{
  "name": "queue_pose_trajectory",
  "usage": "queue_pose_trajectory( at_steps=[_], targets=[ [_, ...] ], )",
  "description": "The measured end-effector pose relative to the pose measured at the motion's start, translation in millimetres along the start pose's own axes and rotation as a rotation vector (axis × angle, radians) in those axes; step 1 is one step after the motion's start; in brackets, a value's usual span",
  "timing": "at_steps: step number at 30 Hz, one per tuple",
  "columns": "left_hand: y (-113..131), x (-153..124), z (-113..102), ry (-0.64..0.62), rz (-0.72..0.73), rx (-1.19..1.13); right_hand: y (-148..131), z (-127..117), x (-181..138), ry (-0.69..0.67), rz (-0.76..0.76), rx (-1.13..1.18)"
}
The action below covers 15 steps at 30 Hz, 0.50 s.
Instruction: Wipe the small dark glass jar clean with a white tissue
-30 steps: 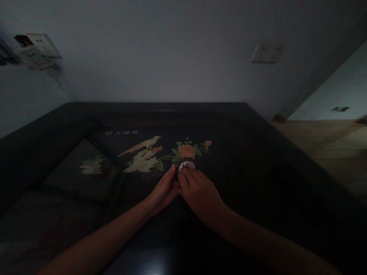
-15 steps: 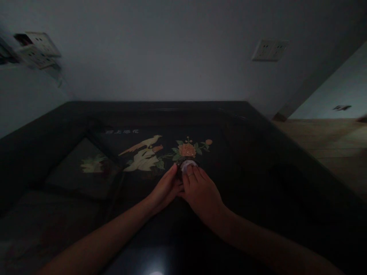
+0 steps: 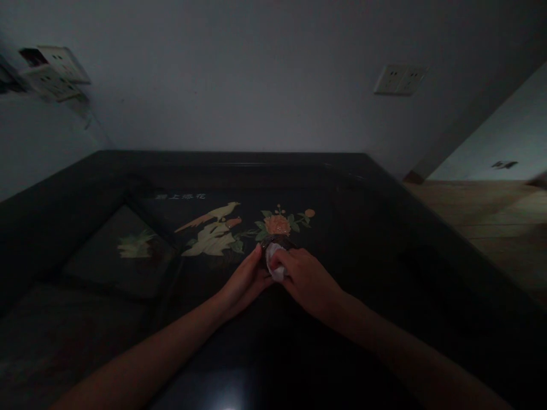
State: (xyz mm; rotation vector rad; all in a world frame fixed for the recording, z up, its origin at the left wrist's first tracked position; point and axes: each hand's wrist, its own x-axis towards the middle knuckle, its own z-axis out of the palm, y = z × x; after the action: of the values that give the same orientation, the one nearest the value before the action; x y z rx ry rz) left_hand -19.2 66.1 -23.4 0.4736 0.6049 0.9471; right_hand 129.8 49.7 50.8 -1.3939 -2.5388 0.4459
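Note:
My left hand (image 3: 244,280) is closed round the left side of a small dark, shiny object (image 3: 270,241), its thumb pointing up along the edge. The kind of object cannot be made out in the dim light. In my right hand (image 3: 308,280) a crumpled white tissue (image 3: 276,266) is pinched, pressed against that object. Both hands meet over the middle of a black glossy table (image 3: 350,256). Just beyond them a coloured flower picture (image 3: 277,224) with leaves decorates the top. Fingers and tissue hide most of the dark object.
A bird picture (image 3: 211,230) and pale lettering decorate the tabletop on the left. The table's far edge meets a grey wall (image 3: 239,80). Sockets are on the wall, one double socket (image 3: 399,80) at right and others at left. Wooden floor (image 3: 482,208) shows at right.
My right hand has turned from lying flat over the tissue to pinching it, and more of the tissue shows, lower down. My left hand keeps its hold.

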Motion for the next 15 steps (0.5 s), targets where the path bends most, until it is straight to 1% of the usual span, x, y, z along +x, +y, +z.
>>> queue_pose_trajectory(
  at_steps=[4,10,15],
  targets=[
    [0,1,3,0.004,0.005,-0.006,-1,0,-1,0.0,-0.051,-0.069],
    [3,-3,12,0.004,0.01,-0.007,-10,11,-6,0.16,-0.115,-0.329],
    [2,-4,11,0.028,0.013,0.013,-14,16,-8,0.201,-0.1,-0.383]
  ],
)
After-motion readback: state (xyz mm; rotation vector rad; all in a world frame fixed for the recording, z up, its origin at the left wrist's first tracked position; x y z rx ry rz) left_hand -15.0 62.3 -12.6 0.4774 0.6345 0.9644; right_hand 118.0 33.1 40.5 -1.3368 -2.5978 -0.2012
